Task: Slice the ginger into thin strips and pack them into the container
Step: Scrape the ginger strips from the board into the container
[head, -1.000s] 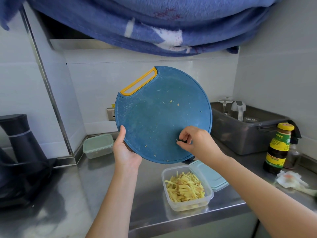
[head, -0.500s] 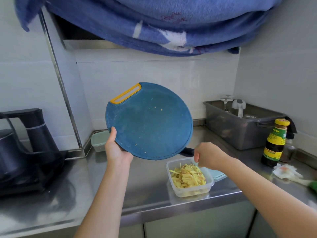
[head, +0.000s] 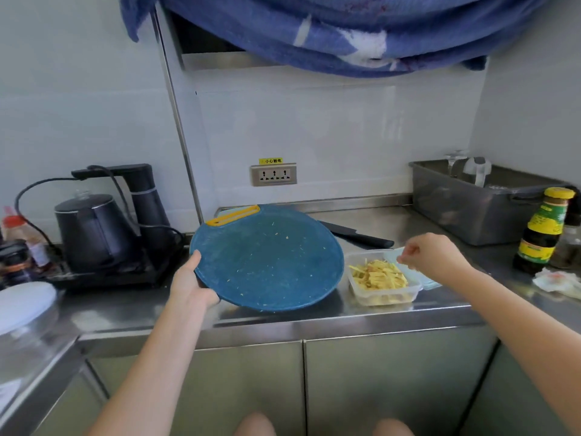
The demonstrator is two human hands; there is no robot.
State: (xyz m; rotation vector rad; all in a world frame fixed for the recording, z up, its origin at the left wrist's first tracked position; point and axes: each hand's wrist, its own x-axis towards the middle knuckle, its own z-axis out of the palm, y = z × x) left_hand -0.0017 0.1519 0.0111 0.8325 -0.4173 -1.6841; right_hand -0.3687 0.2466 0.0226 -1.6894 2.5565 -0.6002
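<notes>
A round blue cutting board point(head: 267, 259) with a yellow handle slot lies nearly flat over the steel counter, dotted with small ginger scraps. My left hand point(head: 188, 283) grips its left rim. To its right stands a clear plastic container point(head: 385, 291) filled with yellow ginger strips point(head: 379, 275). My right hand point(head: 427, 254) hovers just above the container's far right corner with fingers curled; whether it pinches a scrap is too small to tell. The container's pale blue lid point(head: 429, 281) lies behind it, mostly hidden. A black knife point(head: 355, 236) rests on the counter behind the board.
A black kettle on its base point(head: 94, 231) stands left of the board. A grey bin point(head: 471, 202) sits at the back right, with a sauce bottle point(head: 544, 229) and crumpled tissue point(head: 556, 280) beside it. A wall socket point(head: 273, 174) is behind. A blue cloth point(head: 345, 29) hangs overhead.
The board has come down from an upright tilt to nearly flat and moved left of the container. My right hand left the board's face and now hovers over the container.
</notes>
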